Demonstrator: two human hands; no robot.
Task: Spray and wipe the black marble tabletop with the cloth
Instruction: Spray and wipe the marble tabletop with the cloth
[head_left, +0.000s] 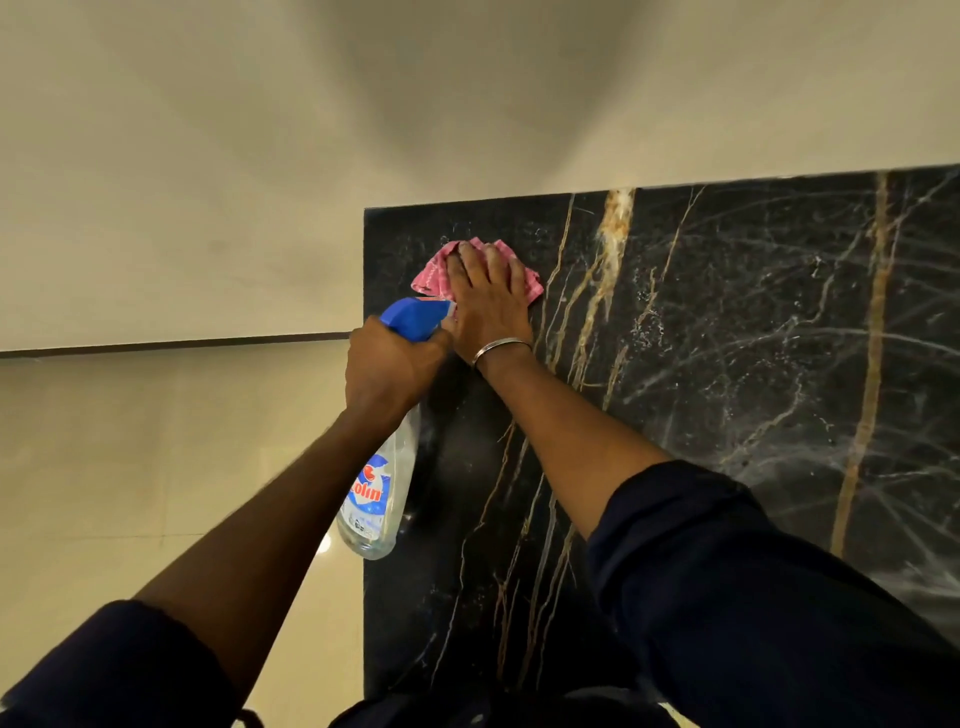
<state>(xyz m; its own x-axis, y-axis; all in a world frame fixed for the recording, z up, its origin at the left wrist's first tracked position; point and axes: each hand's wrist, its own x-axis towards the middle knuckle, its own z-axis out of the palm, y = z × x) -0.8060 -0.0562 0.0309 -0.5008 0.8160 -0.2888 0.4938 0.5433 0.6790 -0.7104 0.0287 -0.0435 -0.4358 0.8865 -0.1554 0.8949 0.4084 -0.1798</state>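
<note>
The black marble tabletop (727, 338) with gold and white veins fills the right half of the head view. A pink cloth (434, 273) lies near its far left corner, and my right hand (488, 301) presses flat on it with fingers spread. My left hand (392, 364) grips the neck of a clear spray bottle (376, 499) with a blue trigger head. The bottle hangs over the table's left edge, and its nozzle points toward the cloth. A metal bangle sits on my right wrist.
A beige wall (208, 182) stands behind the table, touching its far edge. Glossy cream floor tiles (130, 493) lie to the left of the table. Pale wipe streaks mark the marble on the right side.
</note>
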